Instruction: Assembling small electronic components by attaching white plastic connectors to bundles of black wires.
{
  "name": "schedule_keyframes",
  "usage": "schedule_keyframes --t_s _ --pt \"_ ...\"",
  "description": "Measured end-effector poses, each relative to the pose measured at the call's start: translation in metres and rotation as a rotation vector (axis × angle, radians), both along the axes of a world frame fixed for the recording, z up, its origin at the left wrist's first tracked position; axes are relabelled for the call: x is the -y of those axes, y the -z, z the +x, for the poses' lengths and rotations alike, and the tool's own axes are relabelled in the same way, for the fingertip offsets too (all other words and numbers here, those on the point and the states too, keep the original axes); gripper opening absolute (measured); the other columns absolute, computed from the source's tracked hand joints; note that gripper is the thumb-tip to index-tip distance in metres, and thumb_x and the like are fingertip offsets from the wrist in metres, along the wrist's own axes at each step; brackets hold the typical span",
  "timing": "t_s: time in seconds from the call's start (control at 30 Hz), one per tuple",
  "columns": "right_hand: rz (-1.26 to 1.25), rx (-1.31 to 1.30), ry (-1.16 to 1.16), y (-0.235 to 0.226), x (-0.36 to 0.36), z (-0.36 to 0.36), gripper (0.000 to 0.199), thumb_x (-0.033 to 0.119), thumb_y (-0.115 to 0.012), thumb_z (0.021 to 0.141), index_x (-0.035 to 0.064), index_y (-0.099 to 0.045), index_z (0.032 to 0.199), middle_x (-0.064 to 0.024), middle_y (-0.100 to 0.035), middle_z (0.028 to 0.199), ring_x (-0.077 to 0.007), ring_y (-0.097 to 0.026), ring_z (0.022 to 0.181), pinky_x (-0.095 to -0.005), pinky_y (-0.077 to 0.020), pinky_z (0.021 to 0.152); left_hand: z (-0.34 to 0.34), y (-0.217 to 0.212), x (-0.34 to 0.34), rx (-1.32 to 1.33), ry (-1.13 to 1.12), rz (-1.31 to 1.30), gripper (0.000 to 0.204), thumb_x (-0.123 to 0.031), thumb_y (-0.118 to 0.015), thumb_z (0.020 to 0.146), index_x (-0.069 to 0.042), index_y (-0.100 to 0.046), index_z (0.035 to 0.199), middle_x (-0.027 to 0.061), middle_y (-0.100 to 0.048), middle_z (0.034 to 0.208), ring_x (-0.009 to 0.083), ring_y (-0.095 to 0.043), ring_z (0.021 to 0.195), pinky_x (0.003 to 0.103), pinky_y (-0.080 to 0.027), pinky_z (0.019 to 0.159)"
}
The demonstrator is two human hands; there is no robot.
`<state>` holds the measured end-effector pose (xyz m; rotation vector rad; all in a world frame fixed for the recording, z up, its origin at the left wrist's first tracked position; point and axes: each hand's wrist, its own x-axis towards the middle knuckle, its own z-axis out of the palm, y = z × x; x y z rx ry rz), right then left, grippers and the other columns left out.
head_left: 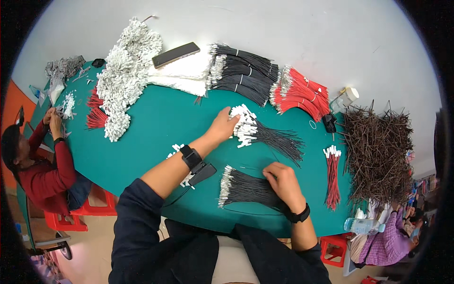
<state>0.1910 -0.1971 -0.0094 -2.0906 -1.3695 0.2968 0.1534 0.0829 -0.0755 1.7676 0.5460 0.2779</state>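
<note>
My left hand [223, 127] reaches across the table to a pile of black wires [279, 137] with white plastic connectors [245, 125] on one end. Its thumb and forefinger are closed at the edge of those connectors; whether it grips one or several is unclear. Nearer to me lies a bundle of black wires [248, 189] with pale terminals at its left end. Over the right end of this bundle hovers or rests my right hand [284, 183], fingers curled and pinched together. What is between those fingertips is too small to make out.
Loose white connectors [176, 150] lie under my left forearm. Tied black bundles [246, 71], red bundles [302, 94], a phone [176, 55] and a white connector heap [125, 71] line the back. Right are red wires [333, 180] and a brown wire pile [378, 156]. A person [45, 165] works at left.
</note>
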Motion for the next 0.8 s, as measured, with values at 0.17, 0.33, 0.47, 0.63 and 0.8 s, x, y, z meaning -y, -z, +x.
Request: schedule_keyframes --t_s 0.17,0.33,0.47,0.63,0.8 --pt "0.012 -0.017 -0.008 0.001 -0.011 0.001 0.008 0.005 -0.067 0.090 -0.0023 -0.068 0.092 -0.0191 -0.067 0.089 -0.0417 -0.064 0.082 -0.0478 -0.0520 0.075 -0.003 -0.006 0.021 0.087 -0.017 -0.354 0.070 -0.032 -0.054 0.106 0.007 -0.027 0.157 0.0261 -0.033 0.162 0.0329 -0.031 0.152 0.039 -0.026 0.123" --pt "0.010 -0.063 -0.053 -0.002 -0.013 0.011 0.008 0.004 -0.065 0.091 -0.0028 -0.067 0.095 -0.0200 -0.066 0.090 -0.0427 -0.064 0.082 -0.0479 -0.0512 0.075 -0.006 -0.009 0.014 0.127 -0.156 -0.379 0.069 -0.032 -0.053 0.106 0.006 -0.027 0.158 0.0251 -0.033 0.162 0.0326 -0.033 0.150 0.038 -0.028 0.121" --pt "0.071 -0.049 -0.079 -0.002 -0.032 0.015 0.007 0.004 -0.065 0.091 -0.0030 -0.066 0.094 -0.0203 -0.067 0.089 -0.0433 -0.064 0.082 -0.0469 -0.0515 0.075 0.007 -0.007 0.051 0.157 -0.200 -0.379 0.068 -0.035 -0.052 0.107 0.004 -0.029 0.157 0.0242 -0.037 0.160 0.0327 -0.038 0.147 0.038 -0.031 0.119" --pt "0.154 -0.080 0.047 -0.025 -0.023 0.003 0.009 0.005 -0.070 0.089 -0.0021 -0.071 0.094 -0.0186 -0.070 0.085 -0.0370 -0.067 0.074 -0.0421 -0.0525 0.067 -0.019 -0.017 0.023 0.153 -0.241 -0.271 0.064 -0.035 -0.052 0.107 0.003 -0.033 0.156 0.0235 -0.041 0.157 0.0319 -0.040 0.145 0.038 -0.031 0.120" --pt "0.153 -0.106 0.180 -0.043 0.008 0.002 0.008 0.003 -0.075 0.086 -0.0008 -0.074 0.093 -0.0149 -0.070 0.079 -0.0265 -0.065 0.065 -0.0348 -0.0488 0.059 -0.104 -0.074 -0.029 0.016 0.144 0.133 0.027 -0.021 -0.068 0.097 -0.003 -0.073 0.116 0.0131 -0.073 0.117 0.0270 -0.063 0.118 0.037 -0.047 0.102"
